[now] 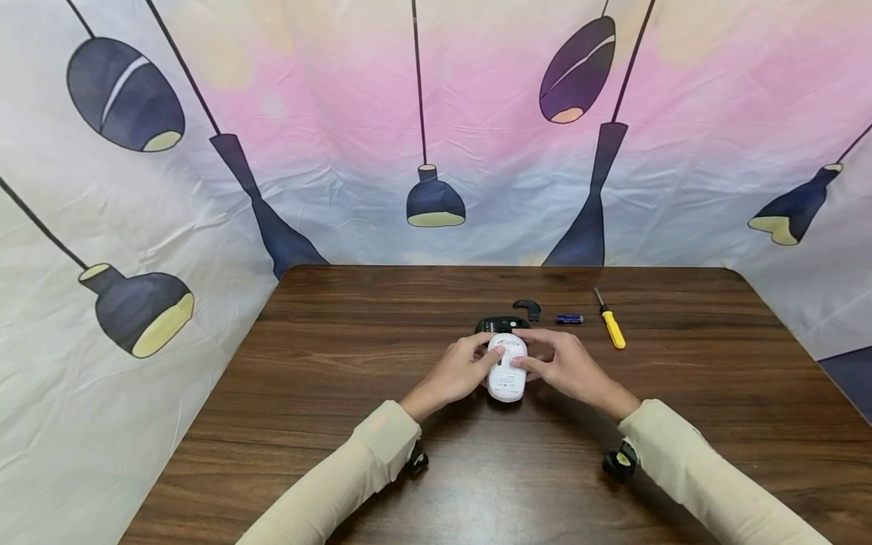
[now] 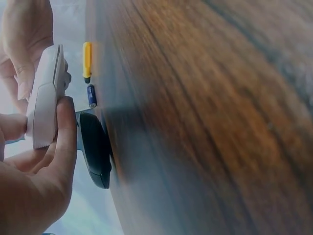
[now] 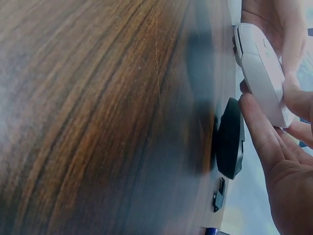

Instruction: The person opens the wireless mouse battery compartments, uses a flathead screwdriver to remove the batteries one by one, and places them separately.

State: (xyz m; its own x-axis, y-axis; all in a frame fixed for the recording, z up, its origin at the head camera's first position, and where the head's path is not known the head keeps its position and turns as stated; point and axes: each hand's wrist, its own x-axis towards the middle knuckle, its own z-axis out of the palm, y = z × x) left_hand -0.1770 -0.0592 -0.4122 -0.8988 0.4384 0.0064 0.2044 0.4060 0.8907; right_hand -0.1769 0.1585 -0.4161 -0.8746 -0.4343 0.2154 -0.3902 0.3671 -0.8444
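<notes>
Both hands hold a white computer mouse (image 1: pixel 507 382) above the table, its underside with a label turned up. My left hand (image 1: pixel 459 372) grips its left side, the thumb lying on the underside. From the other side my right hand (image 1: pixel 571 365) grips it too, with its thumb on the underside. In the left wrist view the white mouse (image 2: pixel 45 98) is seen edge-on between the fingers, and likewise the white mouse (image 3: pixel 261 73) in the right wrist view. Just beyond the hands a black mouse (image 1: pixel 493 324) lies on the table, partly hidden in the head view.
Behind the hands lie a curved black cover (image 1: pixel 527 306), a blue battery (image 1: pixel 569 319) and a screwdriver (image 1: pixel 613 329) with a yellow handle. The brown wooden table (image 1: pixel 306 454) ends at a cloth backdrop (image 1: pixel 368 151) printed with lamps.
</notes>
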